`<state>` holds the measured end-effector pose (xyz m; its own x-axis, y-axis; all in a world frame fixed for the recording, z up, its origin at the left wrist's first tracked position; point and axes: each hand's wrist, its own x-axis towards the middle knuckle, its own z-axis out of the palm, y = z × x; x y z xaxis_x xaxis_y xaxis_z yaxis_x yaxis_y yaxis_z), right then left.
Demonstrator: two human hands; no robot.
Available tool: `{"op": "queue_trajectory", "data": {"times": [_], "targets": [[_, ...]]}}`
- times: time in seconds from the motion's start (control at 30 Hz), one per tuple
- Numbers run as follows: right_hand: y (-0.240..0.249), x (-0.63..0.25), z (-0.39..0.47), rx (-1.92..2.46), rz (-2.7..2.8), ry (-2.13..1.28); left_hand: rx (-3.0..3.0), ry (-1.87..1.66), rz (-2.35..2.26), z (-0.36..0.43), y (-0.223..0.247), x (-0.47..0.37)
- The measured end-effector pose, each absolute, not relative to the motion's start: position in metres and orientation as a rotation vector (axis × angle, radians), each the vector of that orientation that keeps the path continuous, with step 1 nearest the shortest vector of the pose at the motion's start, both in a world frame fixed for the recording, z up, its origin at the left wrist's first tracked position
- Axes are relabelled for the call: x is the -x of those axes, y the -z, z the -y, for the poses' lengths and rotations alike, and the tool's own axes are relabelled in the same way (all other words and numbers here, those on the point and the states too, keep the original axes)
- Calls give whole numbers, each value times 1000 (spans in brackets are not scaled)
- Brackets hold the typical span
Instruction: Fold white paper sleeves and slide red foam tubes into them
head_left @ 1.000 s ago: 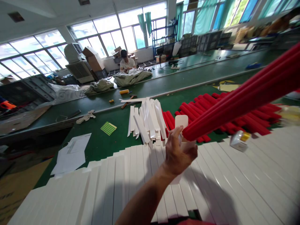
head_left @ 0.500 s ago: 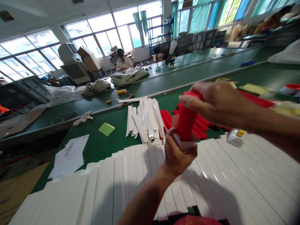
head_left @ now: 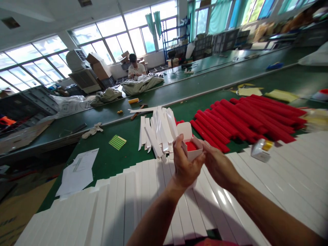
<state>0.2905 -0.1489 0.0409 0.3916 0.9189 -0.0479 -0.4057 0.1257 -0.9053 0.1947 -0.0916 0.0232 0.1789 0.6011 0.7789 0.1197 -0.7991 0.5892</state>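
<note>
A long white box (head_left: 196,154) stands with its top end open and a flap raised, and a red roll (head_left: 191,146) shows down inside it. My left hand (head_left: 186,164) is wrapped round the box near its top. On the right side of the box, my right hand (head_left: 217,164) rests with its fingers against the wall. Beyond my hands, many red rolls (head_left: 230,119) lie side by side on the green table. Flat white strips (head_left: 159,130) are heaped to their left. Rows of long white boxes (head_left: 143,188) cover the near side.
A tape roll in a dispenser (head_left: 261,150) sits on the boxes at right. On the left are paper sheets (head_left: 78,171), a green sticker sheet (head_left: 117,141) and a glove (head_left: 92,131). A person (head_left: 136,68) sits beyond the far table (head_left: 169,89).
The red roll has gone down into the white box. My right hand has come off its top and moved down to the box's side.
</note>
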Motion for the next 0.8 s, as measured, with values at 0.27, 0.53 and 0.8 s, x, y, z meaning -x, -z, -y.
{"op": "queue_trajectory", "data": {"times": [0.27, 0.53, 0.8], "targets": [[-47, -278, 131, 900, 598, -932, -1623, -1349, -592, 99, -35, -187], [-54, -272, 128, 975, 718, -633, -1389, -1257, -490, 100, -48, -189], [-41, -274, 127, 844, 763, -534, -2051, -1553, -427, 83, -38, -177]]}}
